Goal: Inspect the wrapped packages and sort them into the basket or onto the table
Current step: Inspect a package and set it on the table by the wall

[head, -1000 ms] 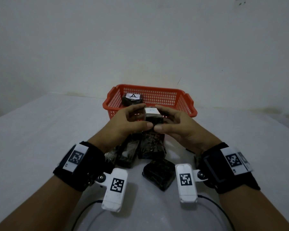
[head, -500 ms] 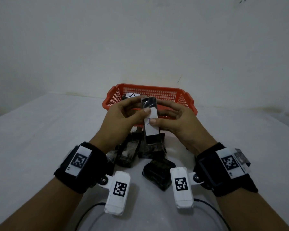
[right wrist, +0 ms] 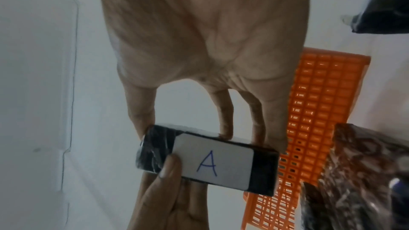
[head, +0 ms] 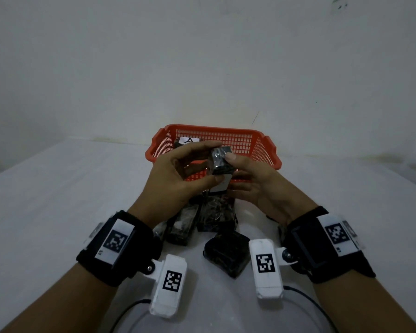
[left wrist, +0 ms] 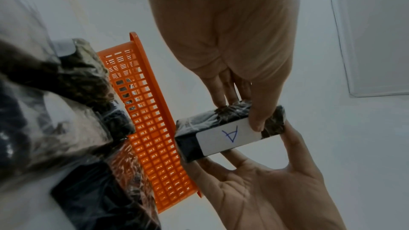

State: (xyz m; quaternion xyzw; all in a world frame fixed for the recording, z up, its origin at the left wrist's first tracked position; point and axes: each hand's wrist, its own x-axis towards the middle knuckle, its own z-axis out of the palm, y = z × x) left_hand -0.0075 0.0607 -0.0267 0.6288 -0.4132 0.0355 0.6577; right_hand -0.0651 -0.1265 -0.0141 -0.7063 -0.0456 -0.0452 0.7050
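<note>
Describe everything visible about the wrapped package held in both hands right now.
The held package is a small rectangular block in dark, glossy, crinkled film. One broad face carries a white rounded label with a blue handwritten "A"; in the head view that face is turned down, away from the camera. It is lifted clear of the table, just in front of the orange basket. The left hand and the right hand pinch it by fingertips and thumbs from opposite sides.

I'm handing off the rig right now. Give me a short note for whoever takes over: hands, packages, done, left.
Left hand and right hand both hold one wrapped package in front of the orange basket; its white label reads A.
Done: one A-labelled package lies in the basket.
Left: sort the held one, then the pile of packages on the table.
</note>
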